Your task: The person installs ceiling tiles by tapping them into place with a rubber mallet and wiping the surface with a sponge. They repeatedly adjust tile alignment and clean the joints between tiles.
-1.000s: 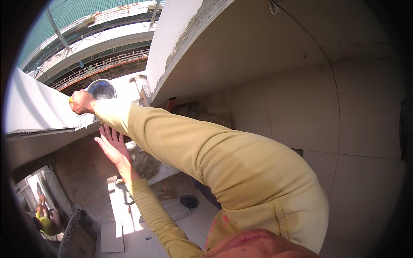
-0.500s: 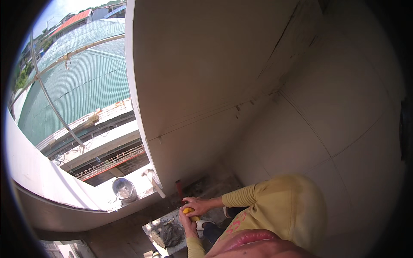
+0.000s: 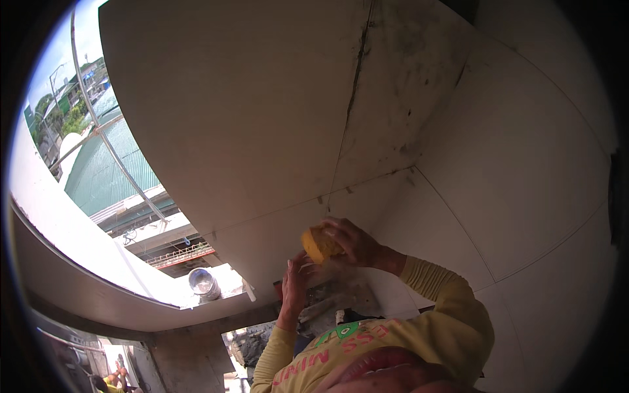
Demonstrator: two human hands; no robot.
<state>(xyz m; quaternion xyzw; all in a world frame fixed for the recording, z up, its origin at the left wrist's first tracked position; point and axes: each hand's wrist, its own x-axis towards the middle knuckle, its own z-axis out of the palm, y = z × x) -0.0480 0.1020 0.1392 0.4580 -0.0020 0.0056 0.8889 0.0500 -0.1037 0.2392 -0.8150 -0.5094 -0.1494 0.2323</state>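
In the head view my right hand (image 3: 350, 239) grips a yellow sponge (image 3: 318, 249) in front of the tiled wall. Just below and left of it is my left hand (image 3: 298, 278), its fingers apart and raised toward the sponge's lower side; I cannot tell whether they touch it. A bucket (image 3: 203, 281) stands on the opening's sill (image 3: 229, 281), with a pale-handled tool (image 3: 250, 288) at its right end.
Large tiles (image 3: 537, 196) line the walls. The opening at left looks onto corrugated roofs (image 3: 111, 173) behind metal bars. Grey mortar (image 3: 246, 344) lies low beneath the sill. A person (image 3: 111, 383) in yellow is at the bottom left.
Both hands have risen from low beside the mortar, the sponge now in my right hand and my left fingers spread below it. Earlier my right arm reached out to the sill.
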